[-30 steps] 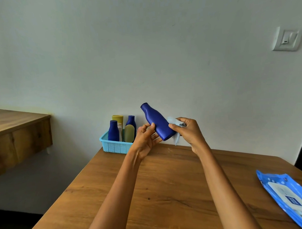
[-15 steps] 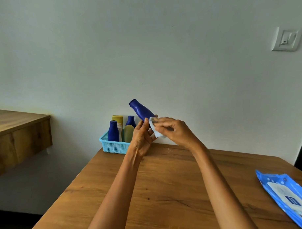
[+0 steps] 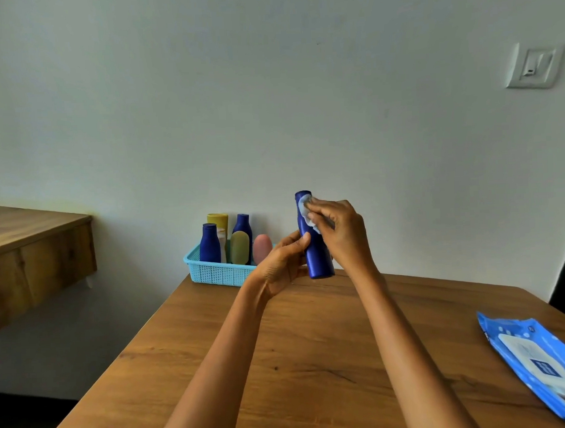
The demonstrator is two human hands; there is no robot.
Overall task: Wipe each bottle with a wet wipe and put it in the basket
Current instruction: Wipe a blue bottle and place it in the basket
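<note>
The setting looks like a room in a home, plain and lightly furnished. A painted white wall [image 3: 271, 102] fills most of the view, bare apart from a white rocker light switch [image 3: 534, 65] of the household kind set high on the right. A wood-grain bench [image 3: 311, 357] stands against that wall, and a second wooden desk [image 3: 36, 251] of similar finish sits to the left. The things on the bench are domestic: a small turquoise plastic basket [image 3: 217, 272] holding toiletry-style bottles [image 3: 209, 243] in blue, yellow, olive and pink, and a blue soft pack of wet wipes [image 3: 536, 362] lying flat near the right edge.
</note>
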